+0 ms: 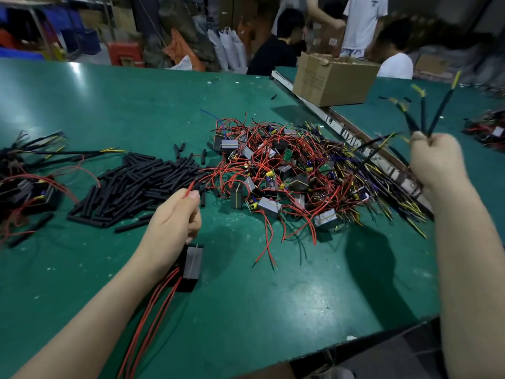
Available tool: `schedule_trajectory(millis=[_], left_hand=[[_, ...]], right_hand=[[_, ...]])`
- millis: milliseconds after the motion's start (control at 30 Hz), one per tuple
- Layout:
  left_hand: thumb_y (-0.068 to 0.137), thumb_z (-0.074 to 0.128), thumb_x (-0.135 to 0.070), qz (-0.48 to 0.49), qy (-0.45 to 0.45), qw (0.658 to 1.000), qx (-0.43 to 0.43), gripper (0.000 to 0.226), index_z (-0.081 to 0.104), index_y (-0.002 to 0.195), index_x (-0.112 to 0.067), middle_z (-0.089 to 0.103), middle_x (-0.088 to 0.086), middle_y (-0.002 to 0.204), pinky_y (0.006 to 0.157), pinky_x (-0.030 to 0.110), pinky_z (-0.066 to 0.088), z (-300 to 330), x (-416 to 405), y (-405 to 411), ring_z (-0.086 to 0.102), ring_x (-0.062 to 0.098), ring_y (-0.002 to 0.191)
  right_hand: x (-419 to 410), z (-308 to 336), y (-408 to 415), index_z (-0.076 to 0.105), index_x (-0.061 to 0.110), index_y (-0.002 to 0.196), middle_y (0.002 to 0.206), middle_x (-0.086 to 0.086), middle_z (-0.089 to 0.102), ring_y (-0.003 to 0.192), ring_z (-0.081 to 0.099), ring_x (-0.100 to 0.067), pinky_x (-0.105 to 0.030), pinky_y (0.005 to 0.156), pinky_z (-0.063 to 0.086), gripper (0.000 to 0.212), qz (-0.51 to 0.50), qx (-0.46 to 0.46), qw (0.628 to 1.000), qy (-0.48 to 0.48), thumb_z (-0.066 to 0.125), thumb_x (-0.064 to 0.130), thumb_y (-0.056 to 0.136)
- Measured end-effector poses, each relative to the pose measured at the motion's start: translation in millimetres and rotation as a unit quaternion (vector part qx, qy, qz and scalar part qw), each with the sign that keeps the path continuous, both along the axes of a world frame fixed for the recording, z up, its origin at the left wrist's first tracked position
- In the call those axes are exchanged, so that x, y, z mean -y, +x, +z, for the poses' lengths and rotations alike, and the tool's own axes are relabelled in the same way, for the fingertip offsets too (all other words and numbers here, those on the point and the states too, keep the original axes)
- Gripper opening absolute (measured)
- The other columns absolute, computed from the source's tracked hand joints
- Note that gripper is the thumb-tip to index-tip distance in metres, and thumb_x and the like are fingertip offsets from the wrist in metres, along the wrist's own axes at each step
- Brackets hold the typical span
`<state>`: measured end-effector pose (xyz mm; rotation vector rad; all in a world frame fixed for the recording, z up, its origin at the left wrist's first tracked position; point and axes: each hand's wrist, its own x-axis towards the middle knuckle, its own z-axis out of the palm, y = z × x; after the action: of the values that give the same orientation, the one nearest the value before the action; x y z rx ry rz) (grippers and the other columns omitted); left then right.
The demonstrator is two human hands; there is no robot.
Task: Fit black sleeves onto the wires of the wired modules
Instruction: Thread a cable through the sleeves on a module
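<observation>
A cardboard box stands open at the far edge of the green table, beyond the big tangle of modules; what it holds I cannot see from here. My left hand hovers just near-left of that tangle, thumb and forefinger pinching the end of a red wire, with one module hanging below my palm and its red leads trailing down past my wrist. My right hand is raised to the right of the tangle, fist curled tight round a bunch of sleeved wires that fan upward, black sleeves on them and yellow tips poking out. Left of the tangle, and touching its edge, lies a heap of loose black sleeves. Further left, at the table's edge, sits a pile of done modules with sleeved leads. A pale rail runs diagonally just right of the tangle, and beyond it is another green surface with a smaller cluster of wired parts. Behind the table, people are seated and standing among blue crates, a red stool and bagged stock.
</observation>
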<state>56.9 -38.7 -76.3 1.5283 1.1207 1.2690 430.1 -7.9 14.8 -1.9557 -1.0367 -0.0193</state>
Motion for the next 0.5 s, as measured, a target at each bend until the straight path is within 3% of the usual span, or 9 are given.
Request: schedule_trajectory(millis=[67,167,233,367,500], left_hand=[[0.102,0.033,-0.015,0.000,-0.002,1.000,-0.003,0.037,0.029,0.065,-0.013,0.030,-0.005,0.053,0.044,0.019,0.029,0.0,0.2,-0.5,0.028,0.010,0.050],[0.101,0.033,-0.016,0.002,-0.006,1.000,-0.006,0.036,0.029,0.066,-0.013,0.029,-0.005,0.052,0.044,0.020,0.029,0.6,0.5,-1.4,0.028,0.012,0.051],[0.101,0.034,-0.017,0.005,-0.013,1.000,-0.006,0.035,0.030,0.066,-0.013,0.029,-0.006,0.052,0.045,0.021,0.029,1.3,0.7,-1.1,0.028,0.012,0.051],[0.102,0.034,-0.019,-0.004,-0.034,0.999,0.013,0.032,0.036,0.070,-0.012,0.029,-0.007,0.053,0.045,0.021,0.026,1.3,0.7,-1.0,0.027,0.009,0.049],[0.102,0.034,-0.022,-0.004,-0.026,0.999,0.032,0.030,0.046,0.076,-0.013,0.029,-0.006,0.050,0.043,0.018,0.030,-3.2,-1.3,0.2,0.029,0.009,0.047]], right_hand=[[-0.9,6.5,-0.7,0.057,-0.008,0.105,0.090,-0.020,0.054,0.090,0.054,-0.034,-0.037,0.076,0.040,0.039,-0.013,0.047,0.998,-0.040,0.042,0.027,0.098],[4.5,4.9,-4.9,0.053,-0.004,0.081,0.082,-0.018,0.056,0.077,0.055,-0.035,-0.032,0.059,0.038,0.032,0.004,0.076,0.970,-0.231,0.048,0.024,0.095],[9.1,-3.4,-4.4,0.048,0.000,0.074,0.081,-0.020,0.055,0.079,0.052,-0.034,-0.032,0.058,0.034,0.029,-0.002,0.069,0.950,-0.303,0.052,0.023,0.092],[14.9,-20.5,1.0,0.058,-0.003,0.095,0.093,-0.022,0.055,0.084,0.048,-0.036,-0.034,0.071,0.039,0.035,-0.071,0.034,0.960,-0.269,0.050,0.031,0.093],[19.4,-24.7,-1.9,0.066,0.009,0.110,0.116,-0.023,0.057,0.103,0.053,-0.042,-0.041,0.083,0.044,0.033,-0.137,0.006,0.973,-0.184,0.049,0.028,0.089]])
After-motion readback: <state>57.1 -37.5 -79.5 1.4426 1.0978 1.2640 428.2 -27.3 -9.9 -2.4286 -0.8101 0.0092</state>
